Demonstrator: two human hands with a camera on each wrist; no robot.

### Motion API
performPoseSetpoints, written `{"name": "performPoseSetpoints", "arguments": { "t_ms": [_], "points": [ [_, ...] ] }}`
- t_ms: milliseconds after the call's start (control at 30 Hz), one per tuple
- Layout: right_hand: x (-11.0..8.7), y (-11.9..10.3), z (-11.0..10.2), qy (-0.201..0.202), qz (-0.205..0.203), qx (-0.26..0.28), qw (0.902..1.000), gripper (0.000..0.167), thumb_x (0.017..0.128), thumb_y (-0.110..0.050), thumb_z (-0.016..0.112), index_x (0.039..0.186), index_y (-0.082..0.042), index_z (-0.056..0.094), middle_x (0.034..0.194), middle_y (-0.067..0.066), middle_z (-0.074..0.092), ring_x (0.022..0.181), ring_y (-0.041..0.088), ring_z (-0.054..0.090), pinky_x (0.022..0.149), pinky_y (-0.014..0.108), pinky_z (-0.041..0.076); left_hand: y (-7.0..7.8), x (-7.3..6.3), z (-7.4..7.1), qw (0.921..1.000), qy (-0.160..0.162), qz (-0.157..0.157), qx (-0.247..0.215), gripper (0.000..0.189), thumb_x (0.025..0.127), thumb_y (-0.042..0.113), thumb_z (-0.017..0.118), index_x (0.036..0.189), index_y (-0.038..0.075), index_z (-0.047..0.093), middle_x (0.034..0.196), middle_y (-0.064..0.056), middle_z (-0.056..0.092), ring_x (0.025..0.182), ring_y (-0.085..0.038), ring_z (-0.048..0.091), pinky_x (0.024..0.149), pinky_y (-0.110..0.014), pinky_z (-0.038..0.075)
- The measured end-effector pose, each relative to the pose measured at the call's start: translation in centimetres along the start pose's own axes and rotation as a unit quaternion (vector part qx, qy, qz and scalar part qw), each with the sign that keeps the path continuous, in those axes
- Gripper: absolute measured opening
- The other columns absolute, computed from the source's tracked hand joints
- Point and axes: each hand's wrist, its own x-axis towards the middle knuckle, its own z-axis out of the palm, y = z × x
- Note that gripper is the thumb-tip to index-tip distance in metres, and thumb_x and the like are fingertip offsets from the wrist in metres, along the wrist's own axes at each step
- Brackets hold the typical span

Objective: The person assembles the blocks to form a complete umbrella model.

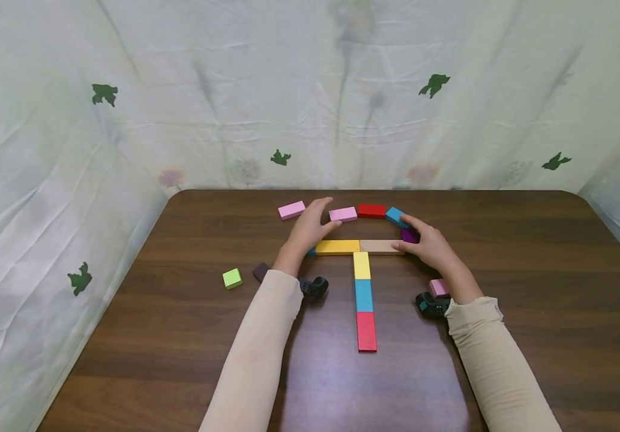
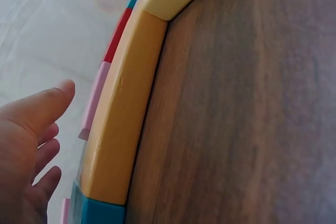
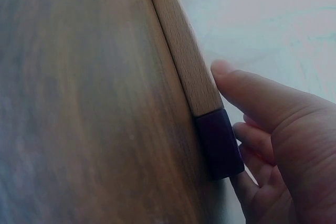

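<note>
My left hand (image 1: 310,228) hovers over the left end of the row, its thumb and fingers spread and nothing between them. Beneath it lie an orange-yellow block (image 1: 338,247) and, at that block's left end, a blue block (image 2: 104,212). My right hand (image 1: 433,245) is at the row's right end, thumb tip right at a plain wooden block (image 1: 379,246). Its other fingers lie loosely along a purple block (image 3: 219,142) and close to a tilted blue block (image 1: 395,216). A red block (image 1: 371,210) and a pink block (image 1: 343,214) continue the line behind.
Yellow (image 1: 361,265), blue (image 1: 364,295) and red (image 1: 366,331) blocks form a stem toward me. Another pink block (image 1: 291,210) lies back left, a green block (image 1: 232,278) and a dark block (image 1: 260,272) at left. One pink block (image 1: 439,288) sits beside my right wrist.
</note>
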Motion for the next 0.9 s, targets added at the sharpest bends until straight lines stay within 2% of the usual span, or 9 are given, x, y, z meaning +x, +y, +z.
{"name": "performPoseSetpoints", "arguments": {
  "t_ms": [500,800,900],
  "points": [
    [0.0,0.0,-0.2,0.0,0.006,-0.002,1.0,0.076,0.081,-0.04,0.065,0.141,-0.011,0.029,0.139,0.02,0.032,0.122,0.037,0.032,0.097,0.052,0.027,0.6,1.2,-0.1,0.999,-0.037,-0.02,0.017,0.047,0.086,0.022,0.061,0.13,0.01,0.048,0.13,-0.006,0.047,0.121,-0.018,0.039,0.101,-0.031,0.028],
    [-0.1,-0.2,-0.2,0.0,0.004,0.005,1.0,0.076,0.081,-0.038,0.065,0.141,-0.01,0.029,0.139,0.02,0.032,0.123,0.037,0.031,0.097,0.052,0.027,0.3,1.3,0.3,0.9982,-0.039,-0.033,0.029,0.037,0.087,0.017,0.061,0.122,0.007,0.056,0.12,-0.007,0.053,0.113,-0.019,0.045,0.098,-0.031,0.032],
    [-0.1,-0.3,-0.2,0.0,0.003,0.006,1.0,0.076,0.081,-0.038,0.065,0.141,-0.01,0.029,0.139,0.02,0.032,0.123,0.037,0.031,0.098,0.052,0.026,0.2,1.2,0.3,0.9985,-0.034,-0.027,0.032,0.036,0.087,0.016,0.06,0.121,0.006,0.057,0.118,-0.009,0.053,0.111,-0.02,0.046,0.097,-0.031,0.033]
  ]
}}
